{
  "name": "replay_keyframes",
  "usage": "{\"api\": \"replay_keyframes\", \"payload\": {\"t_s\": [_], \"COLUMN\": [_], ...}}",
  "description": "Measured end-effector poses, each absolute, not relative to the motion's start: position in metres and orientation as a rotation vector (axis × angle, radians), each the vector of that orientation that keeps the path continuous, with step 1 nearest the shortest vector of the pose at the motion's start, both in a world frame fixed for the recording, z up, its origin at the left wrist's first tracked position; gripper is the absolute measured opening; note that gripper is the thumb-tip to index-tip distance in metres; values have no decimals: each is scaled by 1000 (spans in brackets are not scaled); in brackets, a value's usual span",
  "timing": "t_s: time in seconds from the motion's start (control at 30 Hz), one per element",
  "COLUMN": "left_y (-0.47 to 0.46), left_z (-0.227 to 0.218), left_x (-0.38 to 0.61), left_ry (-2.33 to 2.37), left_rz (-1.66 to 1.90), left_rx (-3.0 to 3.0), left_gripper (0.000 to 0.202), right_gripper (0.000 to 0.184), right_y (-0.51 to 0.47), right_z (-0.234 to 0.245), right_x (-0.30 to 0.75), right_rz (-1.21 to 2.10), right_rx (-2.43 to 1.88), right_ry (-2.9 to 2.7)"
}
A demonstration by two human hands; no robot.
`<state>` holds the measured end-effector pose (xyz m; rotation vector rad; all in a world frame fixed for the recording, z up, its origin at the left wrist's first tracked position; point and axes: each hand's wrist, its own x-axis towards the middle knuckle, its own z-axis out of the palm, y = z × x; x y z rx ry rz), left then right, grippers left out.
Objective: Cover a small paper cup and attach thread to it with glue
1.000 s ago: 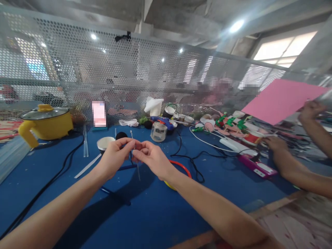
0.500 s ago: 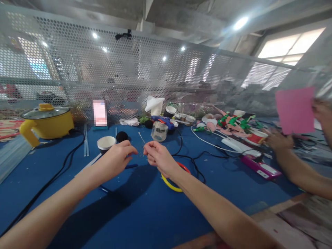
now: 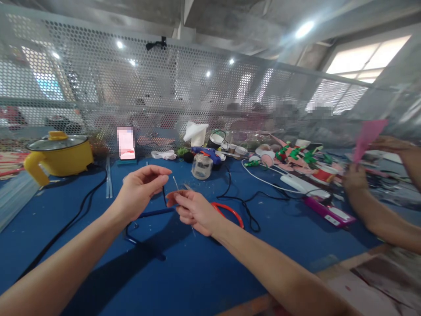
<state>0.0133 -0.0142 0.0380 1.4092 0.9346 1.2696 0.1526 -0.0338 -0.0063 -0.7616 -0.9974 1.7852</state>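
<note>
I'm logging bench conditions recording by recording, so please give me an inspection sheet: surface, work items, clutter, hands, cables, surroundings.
Surface: blue tabletop, flecked with small specks.
Work items: thin stem; dark strand near the left hand.
Clutter: yellow pot, glass jar, red ring.
Hands: right hand pinches the stem; left hand's hold unclear.
Cables: black cable at left; purple power strip at right.
Surroundings: perforated screen behind; co-worker's hands with pink sheet at right.

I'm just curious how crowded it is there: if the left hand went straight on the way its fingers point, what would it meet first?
Most likely the thin stem held in the right hand; its upper end shows just beyond the left hand, though depth is unclear here.
</note>
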Motion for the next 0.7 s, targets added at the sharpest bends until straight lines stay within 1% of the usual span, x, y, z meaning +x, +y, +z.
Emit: {"api": "replay_keyframes", "payload": {"t_s": [0.13,0.33,0.43,0.53,0.6,0.7], "left_y": [-16,-15,-14,-12,-11,-11], "left_z": [36,34,34,36,39,41], "left_x": [18,21,18,12,7,3], "left_ry": [914,890,937,1118,1206,1080], "left_rz": [1303,1368,1371,1255,1089,777], "left_rx": [1341,1291,1374,1729,2042,2212], "left_gripper": [16,14,14,17,21,29], "right_gripper": [14,25,27,26,25,24], "right_y": [-34,-35,-34,-33,-32,-33], "right_z": [-6,-6,-7,-6,-4,-2], "right_x": [151,151,152,155,157,159], "right_rz": [1841,1862,1852,1800,1744,1686], "right_rx": [-770,-803,-815,-817,-825,-840], "right_ry": [-951,-959,-960,-979,-1000,-1024]}}
